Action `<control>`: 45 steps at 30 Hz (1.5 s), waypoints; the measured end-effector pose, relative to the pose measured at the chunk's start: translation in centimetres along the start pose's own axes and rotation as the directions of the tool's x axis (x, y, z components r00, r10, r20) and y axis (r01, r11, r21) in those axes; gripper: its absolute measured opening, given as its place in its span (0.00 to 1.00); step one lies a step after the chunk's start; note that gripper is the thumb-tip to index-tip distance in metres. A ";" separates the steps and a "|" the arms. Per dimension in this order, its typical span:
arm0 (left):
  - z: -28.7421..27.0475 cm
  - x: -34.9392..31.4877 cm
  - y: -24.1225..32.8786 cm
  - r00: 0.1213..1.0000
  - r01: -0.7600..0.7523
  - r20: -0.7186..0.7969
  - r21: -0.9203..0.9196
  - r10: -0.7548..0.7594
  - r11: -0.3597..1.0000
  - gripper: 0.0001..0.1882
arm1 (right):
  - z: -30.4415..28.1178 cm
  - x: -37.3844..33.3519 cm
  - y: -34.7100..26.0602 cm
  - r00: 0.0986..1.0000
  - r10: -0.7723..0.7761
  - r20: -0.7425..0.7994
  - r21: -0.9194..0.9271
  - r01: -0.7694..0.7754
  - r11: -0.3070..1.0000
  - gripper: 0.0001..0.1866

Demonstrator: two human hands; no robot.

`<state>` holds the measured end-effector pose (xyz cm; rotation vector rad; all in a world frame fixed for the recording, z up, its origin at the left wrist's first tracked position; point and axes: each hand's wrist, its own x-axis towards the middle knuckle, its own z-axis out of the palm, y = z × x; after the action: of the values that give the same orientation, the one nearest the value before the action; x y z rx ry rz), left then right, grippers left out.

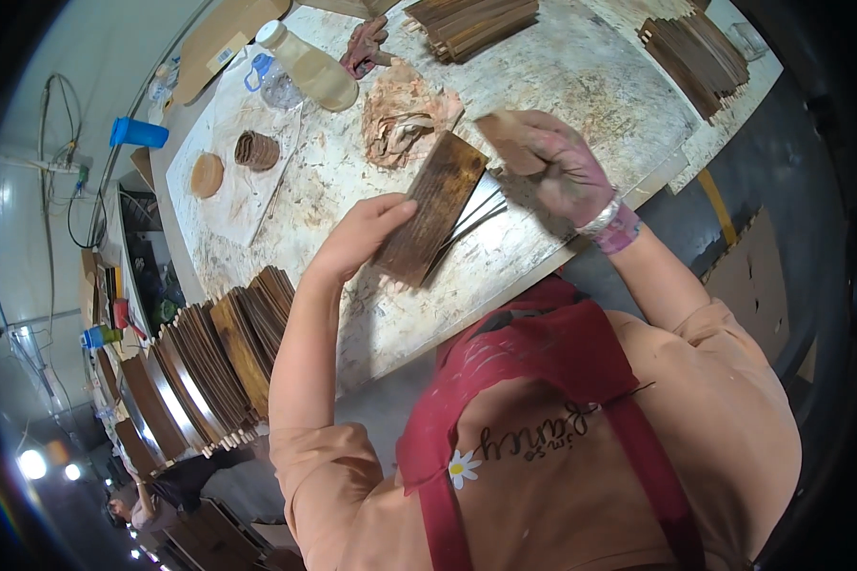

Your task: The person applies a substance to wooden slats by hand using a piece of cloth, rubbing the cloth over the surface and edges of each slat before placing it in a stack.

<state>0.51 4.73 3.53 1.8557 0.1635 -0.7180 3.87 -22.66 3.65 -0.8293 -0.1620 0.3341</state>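
The left hand (367, 233) is lying flat, steadying a dark-stained rectangular wooden slat (430, 207) on the stained white worktable (581, 86) — the right hand (557, 162), clenched around a brown rubbing pad (507, 133), is working best with even strokes along the grain.

I see my left hand (364, 233) steadying a dark stained wooden slat panel (430, 208) on the stained worktable (581, 86), while my right hand (554, 164) presses a brown pad (507, 133) near its upper end.
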 end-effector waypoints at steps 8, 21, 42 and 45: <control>-2.6 8.1 0.0 0.639 -0.331 -0.241 0.771 0.730 0.544 0.16 | 0.9 4.7 7.6 0.981 0.194 0.026 0.198 -0.196 0.961 0.15; -2.0 -1.3 0.2 0.690 -0.021 -0.606 0.530 0.396 0.848 0.17 | 1.9 2.7 6.7 0.988 0.152 0.019 0.143 -0.153 0.978 0.14; 6.6 -5.5 -5.5 0.660 0.284 -0.729 0.468 0.183 0.837 0.15 | 1.8 3.4 7.6 0.975 0.221 0.002 -0.109 -0.219 0.970 0.18; 4.2 -7.1 -8.1 0.637 0.286 -0.770 0.273 0.031 0.919 0.18 | 1.9 3.6 7.4 0.962 0.271 -0.039 -0.157 -0.274 0.949 0.19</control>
<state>-10.43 5.86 -0.08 2.4525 0.7708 0.0227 5.05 -15.48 -0.58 -1.0175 -0.0577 0.5796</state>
